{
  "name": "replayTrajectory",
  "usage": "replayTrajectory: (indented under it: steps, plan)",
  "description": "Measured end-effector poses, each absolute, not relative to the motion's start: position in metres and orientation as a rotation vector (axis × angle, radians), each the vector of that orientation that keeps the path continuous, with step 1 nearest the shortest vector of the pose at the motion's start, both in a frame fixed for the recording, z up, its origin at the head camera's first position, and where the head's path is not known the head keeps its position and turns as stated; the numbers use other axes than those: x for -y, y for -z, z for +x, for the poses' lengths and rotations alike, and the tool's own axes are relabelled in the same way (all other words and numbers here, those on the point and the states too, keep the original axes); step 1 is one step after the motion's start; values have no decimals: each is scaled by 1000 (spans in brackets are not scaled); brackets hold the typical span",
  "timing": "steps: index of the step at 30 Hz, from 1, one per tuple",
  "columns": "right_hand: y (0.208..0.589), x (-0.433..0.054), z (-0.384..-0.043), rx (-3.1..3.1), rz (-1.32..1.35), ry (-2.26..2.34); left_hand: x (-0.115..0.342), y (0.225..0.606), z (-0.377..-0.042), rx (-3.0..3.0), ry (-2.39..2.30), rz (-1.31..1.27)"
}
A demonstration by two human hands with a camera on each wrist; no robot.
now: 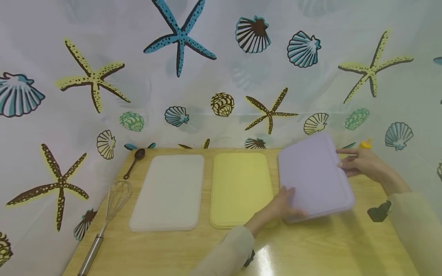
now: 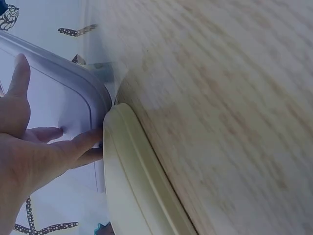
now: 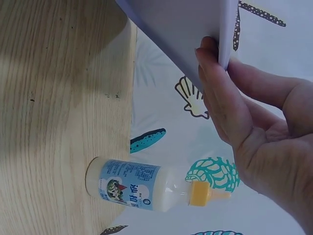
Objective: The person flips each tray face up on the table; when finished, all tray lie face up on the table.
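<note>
A lilac cutting board point(image 1: 312, 176) is tilted at the right of the table, its right side raised. My right hand point(image 1: 362, 164) pinches that raised edge; in the right wrist view, thumb and fingers of the right hand point(image 3: 254, 107) lie on opposite faces. My left hand point(image 1: 284, 205) touches the board's lower left part. Seen from the left wrist, its fingers point(image 2: 73, 147) are fairly straight against the lilac board point(image 2: 58, 83) by its rim. Just left lies a yellow cutting board point(image 1: 238, 188), flat, its lower right part behind the left hand. A white cutting board point(image 1: 169, 191) lies farther left.
A whisk point(image 1: 110, 214) and a dark brown spoon point(image 1: 134, 161) lie along the table's left edge. Behind the right hand stands a bottle point(image 3: 132, 183) with a blue label and yellow cap point(image 1: 365, 143). A patterned curtain point(image 1: 207, 84) hangs behind the table point(image 1: 165, 253).
</note>
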State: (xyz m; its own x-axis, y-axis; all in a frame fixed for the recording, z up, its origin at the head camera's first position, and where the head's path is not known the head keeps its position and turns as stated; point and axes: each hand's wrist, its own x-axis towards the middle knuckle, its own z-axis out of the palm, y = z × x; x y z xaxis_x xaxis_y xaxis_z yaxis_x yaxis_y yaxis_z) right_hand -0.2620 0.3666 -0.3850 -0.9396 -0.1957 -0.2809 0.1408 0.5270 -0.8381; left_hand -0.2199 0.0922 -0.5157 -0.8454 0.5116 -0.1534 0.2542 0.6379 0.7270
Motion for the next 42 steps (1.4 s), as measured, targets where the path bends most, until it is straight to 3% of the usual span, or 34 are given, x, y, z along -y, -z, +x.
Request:
replayTrajectory:
  steps: [42]
  plan:
    - [354,-347,-263,-2486,-114,1321,-99,495,-194,-2634,-942,651]
